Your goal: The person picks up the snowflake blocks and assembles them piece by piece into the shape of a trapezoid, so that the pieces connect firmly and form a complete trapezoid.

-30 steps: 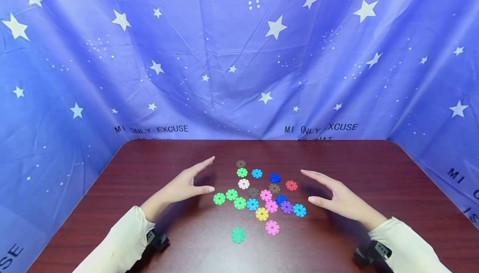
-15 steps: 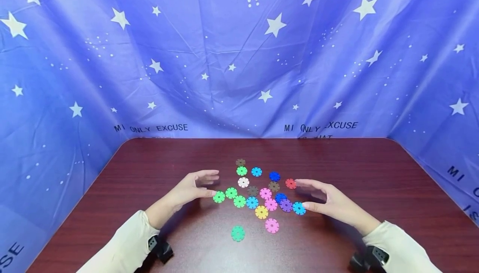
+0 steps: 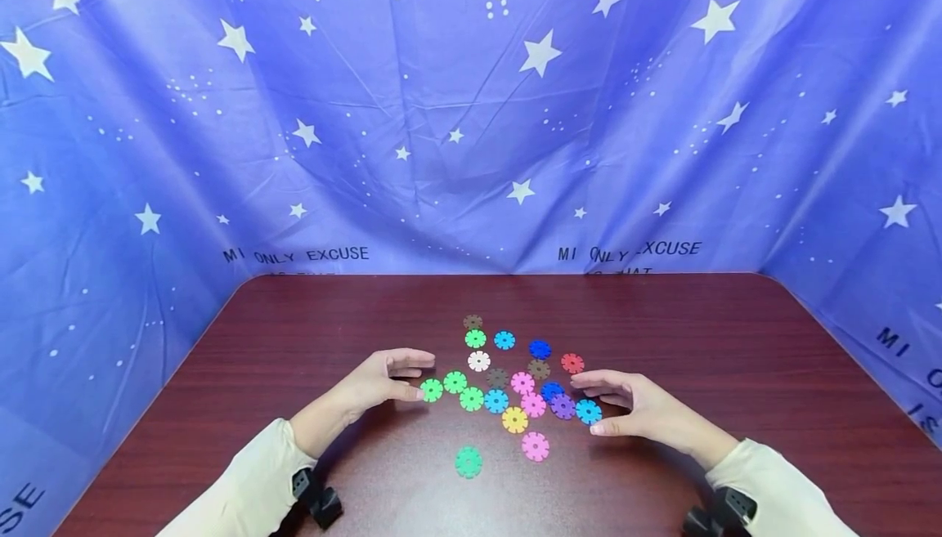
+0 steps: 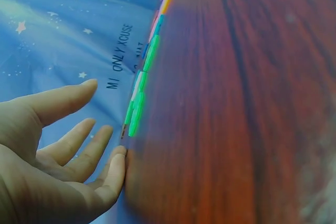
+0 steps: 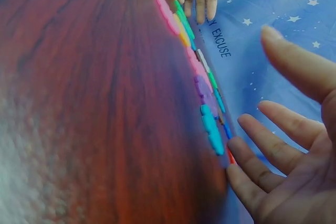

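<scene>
Head view shows two bare hands, both held wide. The left hand [image 3: 379, 378] has its thumb apart from slightly bent fingers; in the left wrist view they fan out, the lowest fingertip near the table [image 3: 662, 316]. The right hand [image 3: 636, 410] faces it in a similar pose, thumb and fingers well spread. Each forearm slants inward in a cream cloth sleeve [image 3: 228, 480], with a black wrist device [image 3: 318, 498] below each cuff.

Twenty flat, round, notched plastic discs lie on the table. At the left thumb tip is a bright green disc [image 3: 431, 391], one of four; whether they touch is unclear. Between the right thumb and fingertips sits a light blue disc [image 3: 588, 412], one of three; just past those fingertips is the single red disc [image 3: 572, 363]. Inward from the right hand, one purple disc [image 3: 562, 406] overlaps one of two dark blue discs [image 3: 540, 349].

Between the hands are three pink discs [image 3: 533, 404], two brown discs [image 3: 473, 322], one dark grey disc [image 3: 496, 378], one white disc [image 3: 478, 360] and one yellow disc [image 3: 515, 419]. One teal-green disc [image 3: 468, 462] lies nearer the person than either hand. Beyond both hands hangs a blue cloth curtain [image 3: 412, 112] with white stars.
</scene>
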